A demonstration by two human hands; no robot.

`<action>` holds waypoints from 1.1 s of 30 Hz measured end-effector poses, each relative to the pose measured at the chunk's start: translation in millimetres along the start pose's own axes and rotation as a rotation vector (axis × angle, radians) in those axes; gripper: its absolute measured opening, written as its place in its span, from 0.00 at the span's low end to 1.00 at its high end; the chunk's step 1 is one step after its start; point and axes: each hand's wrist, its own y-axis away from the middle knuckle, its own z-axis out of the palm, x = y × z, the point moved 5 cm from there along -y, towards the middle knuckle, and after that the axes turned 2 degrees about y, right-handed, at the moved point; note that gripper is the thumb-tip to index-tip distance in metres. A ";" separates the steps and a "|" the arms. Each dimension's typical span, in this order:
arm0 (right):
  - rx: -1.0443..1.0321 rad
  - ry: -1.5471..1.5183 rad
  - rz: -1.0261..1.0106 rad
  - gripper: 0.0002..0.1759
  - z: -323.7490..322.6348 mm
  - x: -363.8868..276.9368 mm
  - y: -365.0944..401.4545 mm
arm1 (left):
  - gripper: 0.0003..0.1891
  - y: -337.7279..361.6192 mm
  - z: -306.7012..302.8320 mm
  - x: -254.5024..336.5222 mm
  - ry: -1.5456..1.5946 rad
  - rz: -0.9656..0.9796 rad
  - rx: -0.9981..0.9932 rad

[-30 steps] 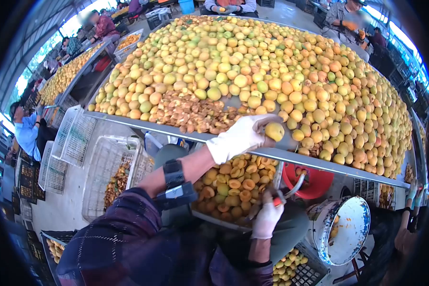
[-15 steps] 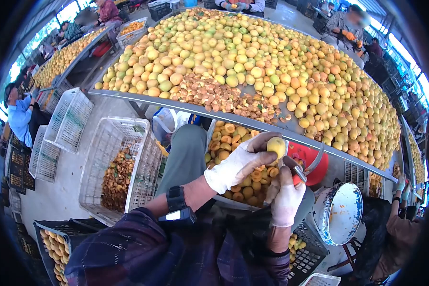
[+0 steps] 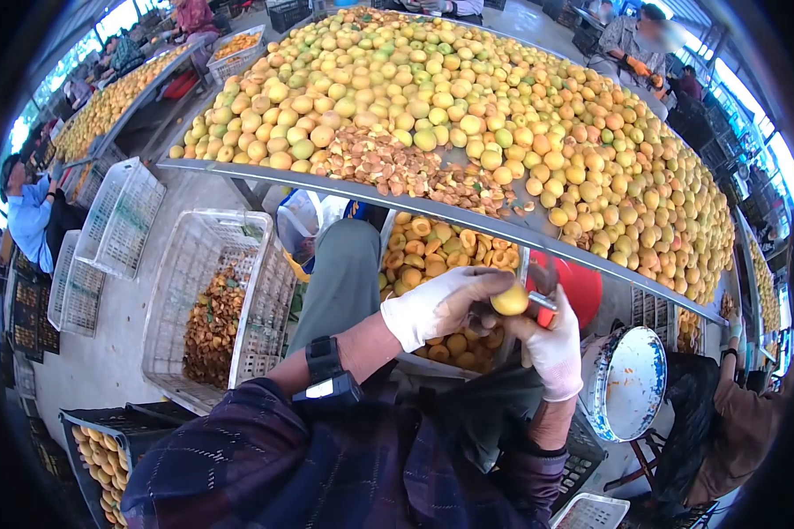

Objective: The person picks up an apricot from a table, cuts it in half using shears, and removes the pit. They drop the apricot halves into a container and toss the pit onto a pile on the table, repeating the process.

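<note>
Sorting-shed clutter fills the frame. A long grey metal bench (image 3: 432,214) slants from the left edge to the right. It carries a heaped pile of yellow and orange apricots (image 3: 468,97) and a patch of brown pits (image 3: 388,163) near its front lip.

Just below centre, the left hand (image 3: 441,304), in a white glove, is closed around a small yellow apricot (image 3: 509,301), pinching it between thumb and fingers. It holds the fruit above a grey tray of halved orange apricots (image 3: 432,368). The right hand (image 3: 551,348), also in a white glove, is wrapped round a small red-handled metal blade (image 3: 543,310). The blade's tip meets the fruit, and the two hands touch.

The main risk appears to be the blade. It works right against the left fingertips, and the thin glove would probably not stop a slip. A hard stone or juice-slick skin could send the edge sideways into the thumb.

A loose pinch could also let the apricot roll out. It might then miss the tray and land in the white plastic mesh crate (image 3: 185,264) at left, or by the red bucket (image 3: 582,286) at right.

The pits sit close to the bench lip directly above the tray. A knock there could tip them in among the cut halves.
</note>
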 end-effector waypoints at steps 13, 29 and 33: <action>0.283 -0.217 0.006 0.22 42.7 27.1 41.2 | 0.23 -22.5 16.2 -15.3 0.805 0.208 0.048; 0.491 0.178 -0.224 0.17 43.7 28.6 39.1 | 0.33 -8.4 33.7 -15.5 0.577 0.168 0.105; 0.473 0.179 -0.144 0.18 42.4 24.0 42.4 | 0.32 -14.2 33.9 -23.5 0.665 0.128 0.038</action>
